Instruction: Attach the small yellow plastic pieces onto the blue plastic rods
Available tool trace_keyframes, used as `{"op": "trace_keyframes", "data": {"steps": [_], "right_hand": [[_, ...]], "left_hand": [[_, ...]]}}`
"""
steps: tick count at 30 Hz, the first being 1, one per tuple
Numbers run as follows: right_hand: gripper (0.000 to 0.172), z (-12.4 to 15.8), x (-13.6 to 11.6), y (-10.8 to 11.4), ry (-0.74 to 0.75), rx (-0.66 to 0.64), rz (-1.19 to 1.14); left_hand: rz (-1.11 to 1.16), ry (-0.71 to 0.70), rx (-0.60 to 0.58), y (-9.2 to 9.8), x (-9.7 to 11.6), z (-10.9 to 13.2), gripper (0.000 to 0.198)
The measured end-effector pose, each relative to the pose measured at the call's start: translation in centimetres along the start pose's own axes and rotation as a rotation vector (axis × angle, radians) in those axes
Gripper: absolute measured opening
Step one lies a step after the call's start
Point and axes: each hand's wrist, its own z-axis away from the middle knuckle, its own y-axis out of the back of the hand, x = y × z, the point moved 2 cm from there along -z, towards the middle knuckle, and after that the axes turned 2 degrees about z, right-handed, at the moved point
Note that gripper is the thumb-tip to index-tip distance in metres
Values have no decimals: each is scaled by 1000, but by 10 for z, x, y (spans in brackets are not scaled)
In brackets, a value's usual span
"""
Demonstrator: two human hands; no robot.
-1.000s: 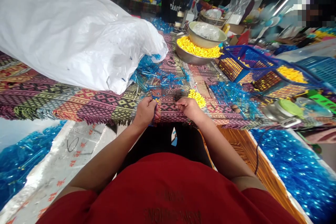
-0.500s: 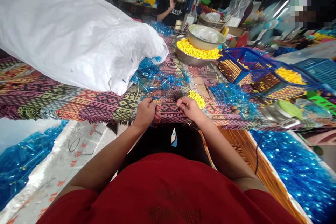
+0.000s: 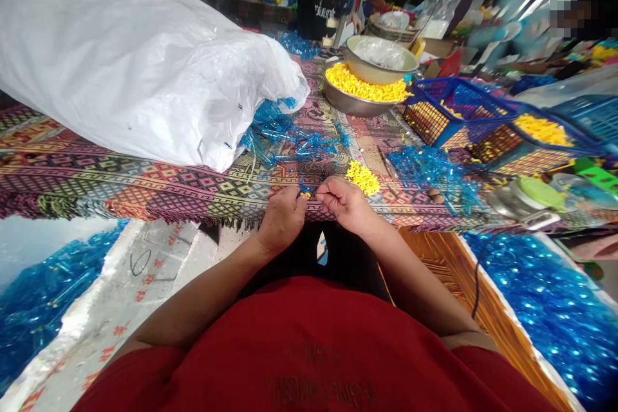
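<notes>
My left hand (image 3: 282, 217) and my right hand (image 3: 344, 203) meet at the near edge of a table with a patterned woven cloth (image 3: 145, 190). Both are closed in a pinch, fingertips almost touching. Between them sits a small clear blue plastic piece (image 3: 305, 189) with a bit of yellow at it. A little heap of yellow plastic bits (image 3: 363, 177) lies just beyond my right hand. Loose blue plastic pieces (image 3: 294, 141) are scattered behind my hands.
A big white sack (image 3: 130, 71) fills the table's left. Far right stand a metal basin of yellow bits (image 3: 360, 93) with a bowl in it, and blue baskets (image 3: 458, 112). Blue pieces lie piled on the floor at both sides. A person stands at the far end.
My hands have drawn together, from a gap apart to nearly touching, and shifted slightly right. The person at the far end has moved.
</notes>
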Motion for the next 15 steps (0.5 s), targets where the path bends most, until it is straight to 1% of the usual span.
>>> {"op": "trace_keyframes", "data": {"steps": [7,10,15], "right_hand": [[14,2,-1,-2,84,4,80],[14,3,0,-2,98,-14,83],[12,4,2,0,115,-28,73]], "left_hand": [[7,6,-23,-5,-2,2,20],[51,10,-35,-6,-3,3,18],[171,32,-94,-5,-1,4,17]]}}
